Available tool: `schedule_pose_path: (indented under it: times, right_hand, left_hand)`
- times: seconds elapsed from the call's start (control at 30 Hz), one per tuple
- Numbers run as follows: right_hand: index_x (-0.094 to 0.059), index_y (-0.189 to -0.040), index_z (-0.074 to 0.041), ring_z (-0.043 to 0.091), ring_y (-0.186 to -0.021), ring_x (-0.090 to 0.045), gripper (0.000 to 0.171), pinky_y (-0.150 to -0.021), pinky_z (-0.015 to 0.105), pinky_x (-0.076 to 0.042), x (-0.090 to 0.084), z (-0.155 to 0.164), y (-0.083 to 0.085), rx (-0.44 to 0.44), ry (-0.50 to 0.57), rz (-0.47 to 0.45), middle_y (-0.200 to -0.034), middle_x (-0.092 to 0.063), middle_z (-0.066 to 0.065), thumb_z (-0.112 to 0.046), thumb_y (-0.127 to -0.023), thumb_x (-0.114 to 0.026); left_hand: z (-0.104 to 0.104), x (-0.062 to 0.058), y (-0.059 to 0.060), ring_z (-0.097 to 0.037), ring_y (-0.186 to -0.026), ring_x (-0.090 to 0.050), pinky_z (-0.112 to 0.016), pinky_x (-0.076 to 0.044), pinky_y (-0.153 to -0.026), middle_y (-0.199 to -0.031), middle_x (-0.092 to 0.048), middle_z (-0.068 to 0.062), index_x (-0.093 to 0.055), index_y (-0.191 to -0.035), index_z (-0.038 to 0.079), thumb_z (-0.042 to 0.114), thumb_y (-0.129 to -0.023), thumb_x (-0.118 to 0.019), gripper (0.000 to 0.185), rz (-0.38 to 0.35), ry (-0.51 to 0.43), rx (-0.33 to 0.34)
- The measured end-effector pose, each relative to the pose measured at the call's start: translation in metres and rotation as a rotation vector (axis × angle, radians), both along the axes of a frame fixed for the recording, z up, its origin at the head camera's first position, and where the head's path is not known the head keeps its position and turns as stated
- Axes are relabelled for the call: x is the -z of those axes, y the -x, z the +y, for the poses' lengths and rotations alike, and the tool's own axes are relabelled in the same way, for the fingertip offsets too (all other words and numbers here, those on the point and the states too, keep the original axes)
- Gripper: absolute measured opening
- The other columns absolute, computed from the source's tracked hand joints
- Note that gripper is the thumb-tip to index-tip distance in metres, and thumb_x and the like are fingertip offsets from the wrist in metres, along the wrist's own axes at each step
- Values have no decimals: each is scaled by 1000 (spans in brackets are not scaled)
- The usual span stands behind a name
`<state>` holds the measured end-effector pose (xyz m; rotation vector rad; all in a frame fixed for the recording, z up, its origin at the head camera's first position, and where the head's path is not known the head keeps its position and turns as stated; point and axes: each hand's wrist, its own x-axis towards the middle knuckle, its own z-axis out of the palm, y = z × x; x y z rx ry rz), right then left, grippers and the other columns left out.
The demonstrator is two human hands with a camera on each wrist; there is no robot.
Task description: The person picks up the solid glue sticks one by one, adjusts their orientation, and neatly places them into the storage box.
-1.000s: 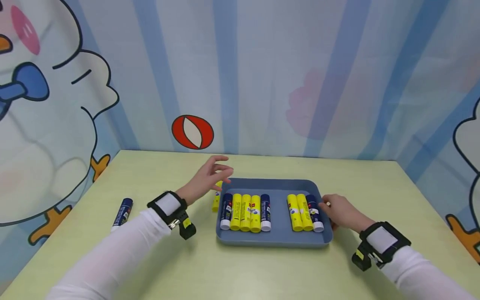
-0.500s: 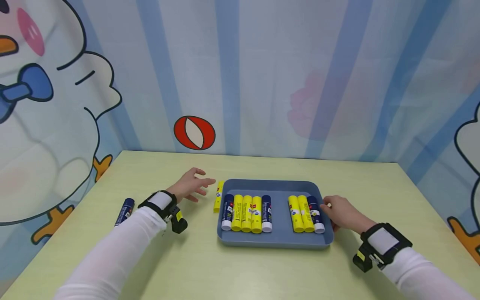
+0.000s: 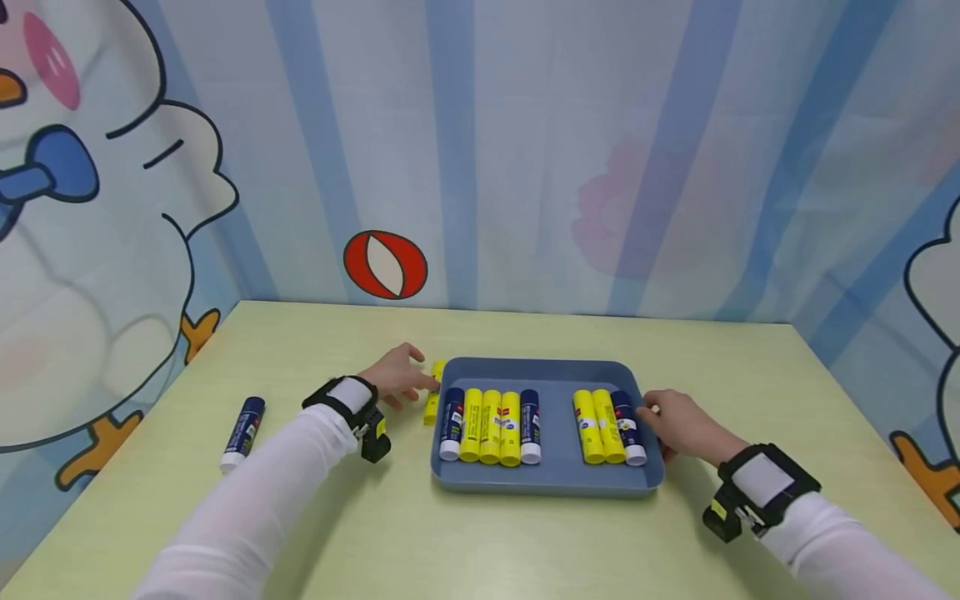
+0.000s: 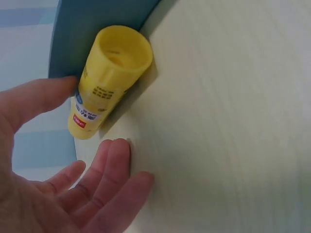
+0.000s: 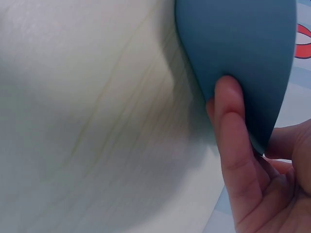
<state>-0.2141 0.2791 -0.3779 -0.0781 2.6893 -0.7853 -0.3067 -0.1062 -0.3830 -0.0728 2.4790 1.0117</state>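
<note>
A yellow glue stick lies on the table against the outer left wall of the grey-blue tray. My left hand is beside it, thumb tip at the glue stick's side near the tray wall. The other fingers are loosely bent and apart from it in the left wrist view. At the tray's right side, my right hand pinches the rim, fingers against the outer wall and thumb over the edge. Inside the tray, yellow glue sticks and dark blue ones lie side by side in two groups.
One dark blue glue stick with a white end lies alone on the left of the pale yellow table. Between the two groups, bare tray floor shows. A printed curtain hangs behind the table.
My left hand drew back left from above the tray's corner, then came right and lower to the yellow glue stick outside it. My right hand has stayed on the tray rim.
</note>
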Motion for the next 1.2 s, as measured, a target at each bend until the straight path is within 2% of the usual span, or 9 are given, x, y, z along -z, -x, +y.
schedule_pose_path:
  times: [0.23, 0.4, 0.5, 0.6, 0.77, 0.9, 1.2]
  right_hand:
    - [-50, -113, 15, 19, -51, -61, 26, -51, 32, -54, -2, 0, 2, -11, -14, 8, -84, -63, 15, -8, -102, -46]
    - [-51, -112, 15, 19, -51, -62, 26, -51, 32, -54, -3, 1, 2, -19, -21, 12, -85, -63, 16, -8, -102, -46]
    - [-51, -112, 15, 19, -51, -61, 25, -51, 32, -54, -2, 2, 2, -20, -21, 12, -85, -63, 15, -8, -102, -46]
    - [-51, -111, 14, 18, -51, -61, 25, -51, 31, -54, -2, 3, 1, -18, -23, 12, -84, -63, 14, -8, -102, -46]
    - [-51, -111, 15, 19, -51, -61, 25, -51, 31, -54, -3, 5, -2, -17, -15, 16, -82, -62, 13, -8, -102, -47]
    - [-51, -110, 15, 20, -51, -62, 24, -51, 32, -54, -4, 7, -3, -13, -2, 16, -80, -62, 12, -7, -102, -47]
    - [-52, -109, 14, 18, -50, -60, 24, -51, 31, -54, -3, 6, -4, -17, -8, 22, -76, -61, 10, -8, -102, -47]
  left_hand:
    - [10, 0, 8, -23, -81, -65, -36, -56, -64, -105, -63, -13, -45, -127, 1, 25, -86, -73, 55, 5, 108, 21]
    - [16, -3, 13, -20, -72, -63, -35, -57, -60, -87, -63, -10, -60, -102, 1, 23, -86, -72, 29, -2, 163, 51]
    - [20, -10, 9, -19, -68, -61, -34, -56, -59, -78, -62, -9, -64, -88, 2, 21, -86, -70, 19, 8, 203, 82]
    - [23, -15, 4, -17, -63, -59, -29, -54, -56, -69, -58, -6, -62, -77, 4, 19, -86, -69, 18, 31, 239, 119]
    - [27, -11, 8, -16, -57, -55, -24, -47, -50, -68, -56, -6, -62, -78, 2, 17, -85, -70, 18, 67, 341, 170]
    - [32, -10, 10, -19, -60, -57, -25, -47, -51, -76, -58, -9, -60, -89, 1, 19, -85, -70, 21, 101, 423, 193]
    - [23, -3, 14, -20, -64, -58, -26, -48, -54, -75, -60, -9, -61, -88, 2, 20, -85, -70, 21, 124, 456, 228]
